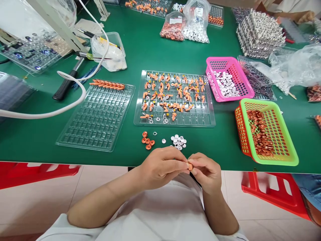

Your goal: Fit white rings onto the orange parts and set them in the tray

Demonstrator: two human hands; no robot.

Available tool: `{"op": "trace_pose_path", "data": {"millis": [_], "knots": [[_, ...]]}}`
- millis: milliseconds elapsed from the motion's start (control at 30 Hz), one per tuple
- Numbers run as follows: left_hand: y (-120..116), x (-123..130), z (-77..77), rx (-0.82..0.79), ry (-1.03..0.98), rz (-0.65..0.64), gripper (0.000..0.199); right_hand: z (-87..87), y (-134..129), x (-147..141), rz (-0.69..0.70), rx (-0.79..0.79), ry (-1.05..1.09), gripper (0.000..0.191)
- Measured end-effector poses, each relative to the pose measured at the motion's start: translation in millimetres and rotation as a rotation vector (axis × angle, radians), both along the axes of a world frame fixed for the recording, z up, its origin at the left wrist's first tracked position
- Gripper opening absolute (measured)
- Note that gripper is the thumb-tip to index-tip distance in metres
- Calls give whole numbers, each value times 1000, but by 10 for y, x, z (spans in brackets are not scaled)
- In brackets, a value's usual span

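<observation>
Just past the table's front edge, my left hand (165, 167) and my right hand (208, 172) meet fingertip to fingertip. Both are closed in a pinch on one small orange round piece (190, 166), which the fingers partly cover. Beyond my fingers lies a small pile of white discs (178, 142), with a single white disc (164, 141) apart from it. Several copper-orange round caps (147, 141) and a thin ring (154, 133) lie to the left. Farther back, a clear compartment tray (200, 117) holds orange hooked parts and metal rings.
At left, another clear tray (97, 124) bears a row of copper-coloured pieces (107, 84), near a hammer (69, 78) and white cable (50, 112). A pink basket (217, 61) and a green basket (288, 140) stand right. Bagged parts (173, 28) lie behind; red stools (273, 190) flank me.
</observation>
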State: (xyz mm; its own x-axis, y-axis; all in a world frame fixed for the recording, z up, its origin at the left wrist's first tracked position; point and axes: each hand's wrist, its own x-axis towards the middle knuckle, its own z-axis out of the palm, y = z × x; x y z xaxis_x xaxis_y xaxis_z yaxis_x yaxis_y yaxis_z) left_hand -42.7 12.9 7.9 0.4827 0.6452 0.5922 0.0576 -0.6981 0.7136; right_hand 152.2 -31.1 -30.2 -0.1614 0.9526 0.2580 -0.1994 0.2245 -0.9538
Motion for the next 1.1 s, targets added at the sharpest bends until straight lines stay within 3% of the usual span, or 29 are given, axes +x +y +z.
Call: {"op": "trace_pose_path", "data": {"millis": [400, 700, 1100], "knots": [[-29, 10, -45, -46, -2, 8, 13, 35, -3, 30, 5, 88, -91, 38], [-34, -2, -47, -59, 13, 8, 12, 156, 2, 46, -23, 183, -258, 45], [-79, 29, -83, -78, 7, 67, 16, 175, -20, 47, -52, 191, -337, 48]]}}
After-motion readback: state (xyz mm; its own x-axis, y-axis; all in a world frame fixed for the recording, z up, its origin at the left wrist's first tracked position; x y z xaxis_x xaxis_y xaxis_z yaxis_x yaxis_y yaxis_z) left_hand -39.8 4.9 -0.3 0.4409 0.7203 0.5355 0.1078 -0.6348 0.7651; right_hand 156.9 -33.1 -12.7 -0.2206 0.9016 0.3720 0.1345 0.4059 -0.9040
